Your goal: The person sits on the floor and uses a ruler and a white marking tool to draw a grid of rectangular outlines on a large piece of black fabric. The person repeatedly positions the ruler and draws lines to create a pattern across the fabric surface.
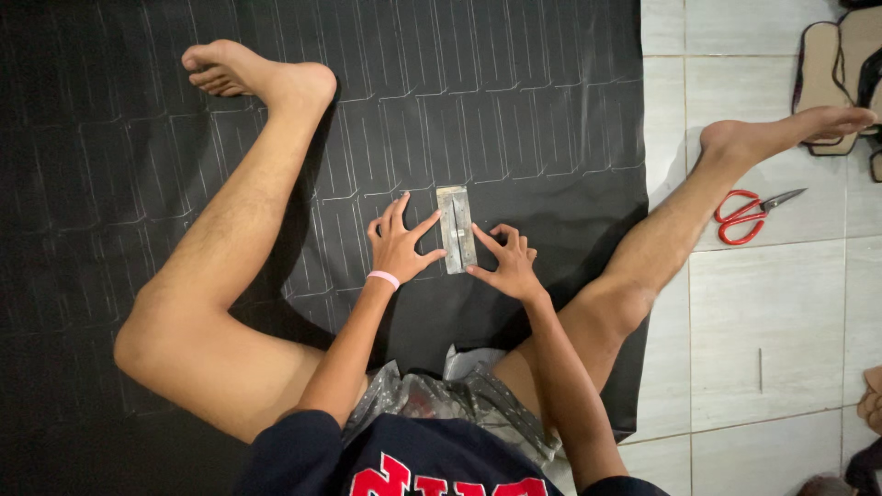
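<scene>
A small grey metal template, a narrow upright rectangle, lies flat on a large black sheet marked with rows of pale traced outlines. My left hand, with a pink band on its wrist, rests fingers spread on the sheet, its fingertips touching the template's left edge. On the other side, my right hand has its fingers apart too and touches the template's right edge. Neither hand grips anything.
My bare legs spread over the sheet, left foot on it, right foot on the white tiled floor. Red-handled scissors lie on the tiles at right. Sandals sit at top right. A thin pin-like object lies lower right.
</scene>
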